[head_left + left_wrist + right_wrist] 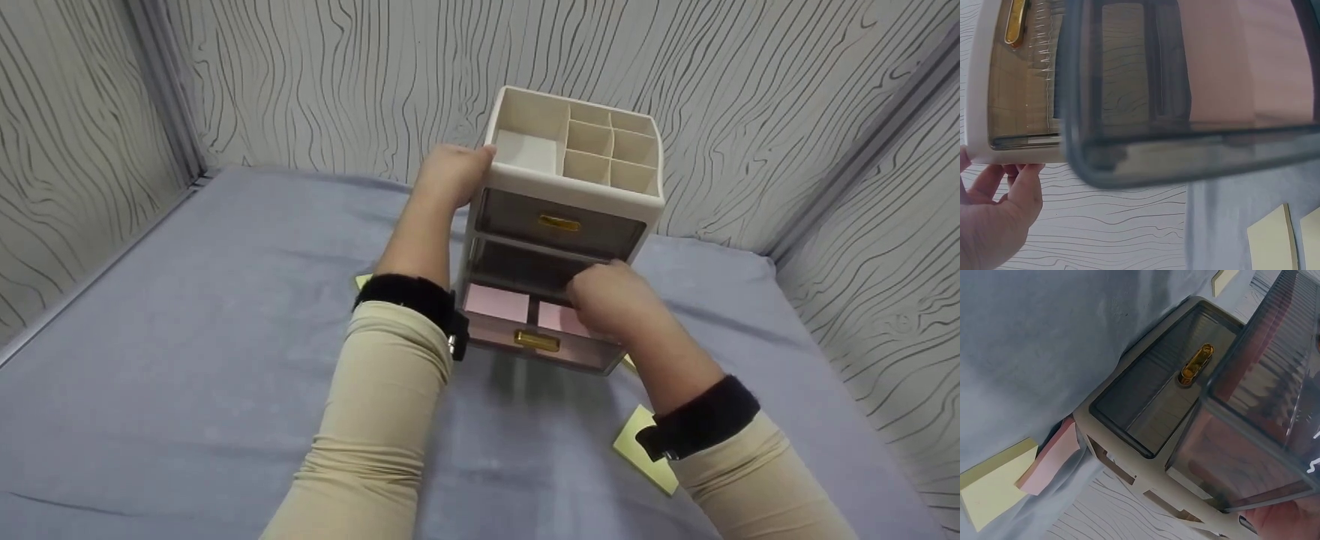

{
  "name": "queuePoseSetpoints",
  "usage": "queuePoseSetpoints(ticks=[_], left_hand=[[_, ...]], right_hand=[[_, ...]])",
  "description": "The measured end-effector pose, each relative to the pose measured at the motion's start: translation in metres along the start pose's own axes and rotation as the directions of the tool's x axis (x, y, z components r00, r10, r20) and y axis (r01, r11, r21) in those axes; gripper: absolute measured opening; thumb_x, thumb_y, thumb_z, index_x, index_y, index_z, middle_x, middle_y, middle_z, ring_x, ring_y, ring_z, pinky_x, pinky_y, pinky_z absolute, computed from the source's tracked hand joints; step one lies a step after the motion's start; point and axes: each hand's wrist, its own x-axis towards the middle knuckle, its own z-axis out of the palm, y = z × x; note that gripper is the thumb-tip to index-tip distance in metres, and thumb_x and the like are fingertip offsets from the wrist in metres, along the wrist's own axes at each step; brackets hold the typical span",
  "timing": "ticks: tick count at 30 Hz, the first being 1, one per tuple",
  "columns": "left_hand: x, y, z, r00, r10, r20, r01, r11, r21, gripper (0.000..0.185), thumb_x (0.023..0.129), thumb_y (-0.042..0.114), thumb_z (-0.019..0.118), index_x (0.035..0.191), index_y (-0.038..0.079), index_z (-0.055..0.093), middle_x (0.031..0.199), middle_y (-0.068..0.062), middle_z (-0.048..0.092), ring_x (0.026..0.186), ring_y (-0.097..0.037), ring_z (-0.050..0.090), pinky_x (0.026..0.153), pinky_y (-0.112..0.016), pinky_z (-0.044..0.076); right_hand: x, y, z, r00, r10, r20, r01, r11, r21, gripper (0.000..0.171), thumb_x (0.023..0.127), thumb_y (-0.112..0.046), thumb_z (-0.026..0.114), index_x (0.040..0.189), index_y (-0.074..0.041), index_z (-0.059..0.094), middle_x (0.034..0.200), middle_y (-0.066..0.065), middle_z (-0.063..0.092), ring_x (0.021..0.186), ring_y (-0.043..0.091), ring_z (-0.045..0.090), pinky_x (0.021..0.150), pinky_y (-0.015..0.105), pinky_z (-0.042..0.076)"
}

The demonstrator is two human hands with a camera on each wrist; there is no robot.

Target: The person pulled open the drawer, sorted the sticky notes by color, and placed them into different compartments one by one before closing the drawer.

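While the left hand (450, 176) grips the upper left corner of a cream drawer organiser (574, 161), fingers curled round its edge, the right hand (611, 300) rests at the open bottom drawer (536, 330), its fingers bent down over the drawer's back edge; whether they pinch anything cannot be told. The organiser stands upright near the far side of the tabletop (187, 337), which is covered with a grey-blue cloth. Its top tray is split into one large compartment and six small ones. Below sit smoky translucent drawers with gold handles; the top drawer (559, 223) is closed, and the bottom one is pulled out toward the person. Pink sticky notes (496, 302) lie flat inside it, in two compartments. Yellow sticky notes (646, 448) lie on the cloth near the right forearm. Another pad (995, 486) shows in the right wrist view beside the organiser's base, with a pink pad (1053, 458) touching it. No brand, label or writing can be read anywhere.
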Motion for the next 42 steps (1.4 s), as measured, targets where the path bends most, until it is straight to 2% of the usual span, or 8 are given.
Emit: queuePoseSetpoints(ticks=[8, 13, 17, 21, 30, 34, 39, 42], left_hand=[[0.000, -0.001, -0.001, 1.000, 0.007, -0.004, -0.007, 1.000, 0.019, 0.043, 0.091, 0.045, 0.049, 0.119, 0.014, 0.061, 0.121, -0.003, 0.059, 0.111, -0.018, 0.052, 0.094, -0.033, 0.041], [0.000, -0.002, -0.001, 1.000, 0.007, -0.014, -0.007, 1.000, 0.021, 0.043, 0.091, 0.045, 0.049, 0.119, 0.014, 0.061, 0.121, -0.003, 0.058, 0.110, -0.018, 0.053, 0.093, -0.033, 0.042], [0.000, -0.003, -0.001, 0.999, 0.014, -0.030, -0.013, 1.000, 0.008, 0.042, 0.090, 0.045, 0.050, 0.117, 0.015, 0.062, 0.118, -0.003, 0.060, 0.106, -0.017, 0.054, 0.089, -0.031, 0.044], [0.000, -0.004, -0.001, 0.999, 0.011, -0.037, -0.011, 1.000, -0.010, 0.041, 0.090, 0.044, 0.050, 0.116, 0.014, 0.063, 0.116, -0.003, 0.060, 0.103, -0.016, 0.055, 0.087, -0.029, 0.045], [0.000, -0.004, -0.004, 0.999, -0.018, -0.028, 0.017, 0.998, -0.059, 0.042, 0.090, 0.043, 0.052, 0.117, 0.012, 0.061, 0.115, -0.004, 0.060, 0.100, -0.016, 0.055, 0.084, -0.029, 0.046], [0.000, -0.004, -0.004, 0.999, -0.014, -0.029, 0.012, 0.998, -0.060, 0.042, 0.090, 0.043, 0.052, 0.117, 0.012, 0.061, 0.115, -0.004, 0.060, 0.101, -0.016, 0.055, 0.085, -0.029, 0.046], [0.001, -0.004, -0.004, 1.000, -0.013, -0.027, 0.011, 0.998, -0.060, 0.042, 0.090, 0.043, 0.053, 0.117, 0.012, 0.061, 0.116, -0.004, 0.060, 0.102, -0.017, 0.055, 0.085, -0.030, 0.046], [0.001, -0.005, -0.005, 1.000, -0.016, -0.017, 0.015, 0.998, -0.065, 0.043, 0.090, 0.044, 0.053, 0.117, 0.012, 0.061, 0.117, -0.004, 0.059, 0.103, -0.017, 0.055, 0.086, -0.030, 0.046]], right_hand=[[0.003, 0.008, 0.002, 1.000, 0.012, 0.029, -0.014, 0.997, 0.071, 0.024, 0.072, -0.010, 0.068, 0.054, -0.013, 0.053, 0.053, -0.003, 0.048, 0.056, 0.021, 0.047, 0.066, 0.041, 0.040], [0.001, 0.016, 0.000, 0.994, -0.054, -0.094, 0.073, 0.975, 0.211, 0.018, 0.073, -0.005, 0.066, 0.059, -0.012, 0.056, 0.058, -0.004, 0.050, 0.057, 0.018, 0.045, 0.058, 0.036, 0.040], [-0.003, 0.027, -0.002, 0.975, -0.076, -0.208, 0.144, 0.932, 0.333, 0.007, 0.078, -0.005, 0.066, 0.071, -0.008, 0.065, 0.070, 0.000, 0.060, 0.067, 0.019, 0.053, 0.065, 0.038, 0.045], [-0.009, 0.040, -0.003, 0.972, -0.014, -0.234, 0.118, 0.892, 0.436, 0.006, 0.083, -0.011, 0.065, 0.081, -0.007, 0.068, 0.078, 0.002, 0.064, 0.077, 0.020, 0.058, 0.073, 0.041, 0.046], [-0.033, 0.075, 0.004, 0.942, 0.225, -0.249, -0.007, 0.755, 0.656, 0.025, 0.088, -0.011, 0.057, 0.063, -0.009, 0.053, 0.062, 0.000, 0.045, 0.057, 0.013, 0.042, 0.049, 0.026, 0.034], [-0.037, 0.089, 0.021, 0.940, 0.281, -0.195, -0.090, 0.753, 0.651, 0.026, 0.086, -0.006, 0.052, 0.061, -0.009, 0.051, 0.060, 0.000, 0.043, 0.056, 0.015, 0.040, 0.049, 0.027, 0.033], [-0.033, 0.092, 0.047, 0.942, 0.332, 0.037, -0.286, 0.744, 0.604, 0.021, 0.088, -0.017, 0.054, 0.069, -0.007, 0.057, 0.062, 0.002, 0.047, 0.061, 0.019, 0.045, 0.053, 0.030, 0.037], [-0.029, 0.091, 0.062, 0.946, 0.311, 0.089, -0.310, 0.794, 0.523, 0.016, 0.087, -0.016, 0.057, 0.077, -0.005, 0.062, 0.067, 0.004, 0.053, 0.064, 0.020, 0.049, 0.055, 0.032, 0.041]])
